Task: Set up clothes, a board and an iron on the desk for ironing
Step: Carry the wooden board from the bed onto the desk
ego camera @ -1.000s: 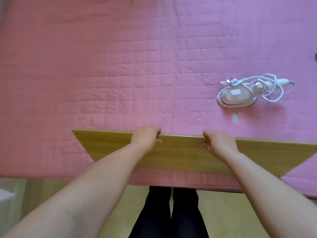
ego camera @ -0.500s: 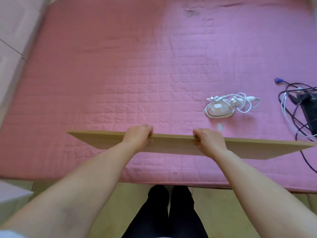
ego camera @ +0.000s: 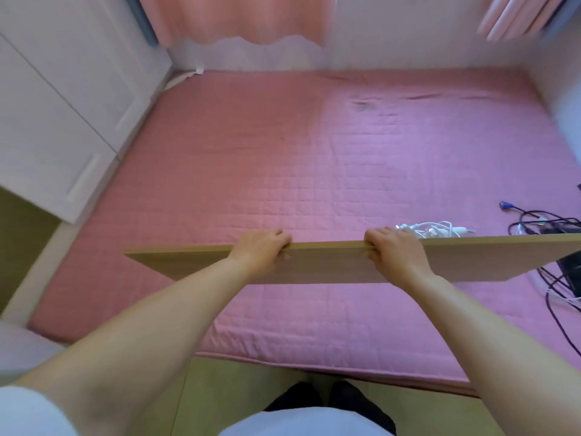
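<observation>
A long light wooden board (ego camera: pixel 330 262) hangs level above the near part of a pink quilted mat (ego camera: pixel 283 171). My left hand (ego camera: pixel 261 248) grips its far edge left of centre. My right hand (ego camera: pixel 394 250) grips the same edge right of centre. The small white iron (ego camera: pixel 435 231) with its coiled white cord lies on the mat just beyond my right hand, mostly hidden behind the board. No clothes are in view.
A tangle of black cables with a blue plug (ego camera: pixel 540 221) and a dark device lie at the mat's right edge. White cabinet doors (ego camera: pixel 59 121) stand at the left. Pink curtains (ego camera: pixel 239 20) hang at the far wall. Wooden floor (ego camera: pixel 220 391) lies under my feet.
The view has risen and pulled back, showing the whole mat, cabinet and curtains. The board has come up higher in both hands and now covers most of the iron.
</observation>
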